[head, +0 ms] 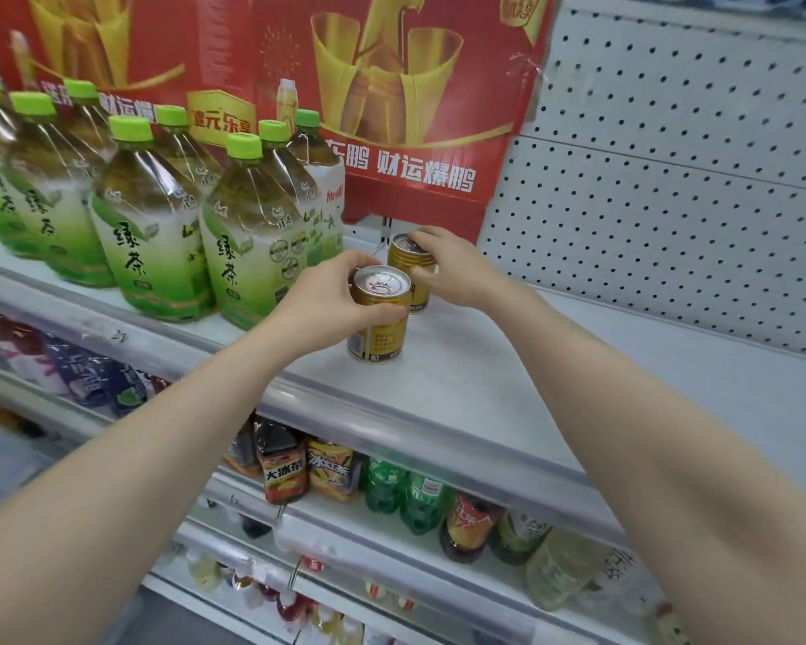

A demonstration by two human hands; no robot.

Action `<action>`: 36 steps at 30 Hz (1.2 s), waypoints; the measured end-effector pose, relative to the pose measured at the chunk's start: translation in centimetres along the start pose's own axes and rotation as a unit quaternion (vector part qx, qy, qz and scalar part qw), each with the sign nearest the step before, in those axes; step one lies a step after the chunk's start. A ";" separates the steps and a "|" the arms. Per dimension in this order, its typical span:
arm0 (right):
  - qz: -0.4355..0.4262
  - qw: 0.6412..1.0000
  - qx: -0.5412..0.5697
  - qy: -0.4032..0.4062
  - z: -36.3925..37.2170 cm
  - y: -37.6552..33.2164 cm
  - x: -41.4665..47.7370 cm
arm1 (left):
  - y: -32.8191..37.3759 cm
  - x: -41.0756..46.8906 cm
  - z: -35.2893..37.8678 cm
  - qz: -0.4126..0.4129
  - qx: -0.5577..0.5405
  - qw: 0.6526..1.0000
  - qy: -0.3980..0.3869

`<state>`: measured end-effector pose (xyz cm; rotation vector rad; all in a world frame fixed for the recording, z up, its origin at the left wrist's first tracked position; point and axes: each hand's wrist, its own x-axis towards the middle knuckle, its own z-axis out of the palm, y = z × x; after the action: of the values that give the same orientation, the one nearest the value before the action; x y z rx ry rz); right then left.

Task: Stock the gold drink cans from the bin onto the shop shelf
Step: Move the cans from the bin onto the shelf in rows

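Two gold drink cans stand upright on the white shop shelf (pixel 485 379). My left hand (pixel 326 302) grips the nearer gold can (pixel 379 328) around its upper rim; its base rests on the shelf. Just behind it, my right hand (pixel 454 267) holds the farther gold can (pixel 408 272) from the right side, close to the red cardboard display. The two cans are almost touching. The bin is not in view.
Large green tea bottles (pixel 154 225) crowd the shelf's left part, right beside my left hand. A red cardboard display (pixel 392 109) stands at the back, white pegboard (pixel 671 155) to the right. Lower shelves hold assorted drink bottles (pixel 392 491).
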<state>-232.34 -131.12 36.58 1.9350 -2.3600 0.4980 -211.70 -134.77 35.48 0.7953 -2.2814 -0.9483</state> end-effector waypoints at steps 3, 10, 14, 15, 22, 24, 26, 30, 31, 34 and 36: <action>-0.009 1.000 0.009 0.012 0.0 0.4 0.0 | 0.0 0.3 0.2 0.004 -0.009 1.000 -0.011; -0.010 0.999 0.043 0.031 -0.3 0.7 0.4 | 0.3 1.2 -0.1 0.013 0.009 0.998 -0.060; -0.010 0.998 0.051 0.026 -0.6 0.8 0.2 | 0.5 1.0 -0.1 0.040 0.034 0.998 -0.044; -0.009 0.998 0.054 0.031 -0.9 0.8 -0.1 | 0.5 1.0 -0.1 0.046 0.046 0.997 -0.040; -0.062 0.988 0.128 0.059 -3.2 -2.3 -3.7 | -1.0 1.0 0.0 0.026 0.061 0.996 -0.054; -0.070 0.990 0.123 0.002 -2.6 -3.4 -4.5 | -1.3 0.9 -0.1 0.027 0.051 0.996 -0.063; -0.066 0.988 0.135 -0.038 -2.0 -4.0 -5.1 | -1.6 0.9 -0.4 0.029 0.051 0.994 -0.093; -0.028 0.991 0.127 -0.032 -3.1 -3.7 -6.1 | -1.5 1.6 -1.3 0.023 0.075 0.990 -0.121; -0.017 0.994 0.107 -0.031 -3.5 -3.3 -6.3 | -1.2 2.0 -1.4 0.029 0.090 0.990 -0.107; 0.047 0.997 0.057 -0.023 -4.4 -1.4 -7.2 | 0.0 3.7 -0.8 0.076 0.158 0.983 -0.047; 0.092 0.996 0.017 0.002 -4.6 0.0 -7.4 | 0.7 5.2 0.1 0.103 0.191 0.976 -0.014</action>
<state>-231.47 -122.81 39.16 1.7355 -2.5576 0.5557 -215.55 -137.94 37.22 0.6818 -2.5501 -0.4340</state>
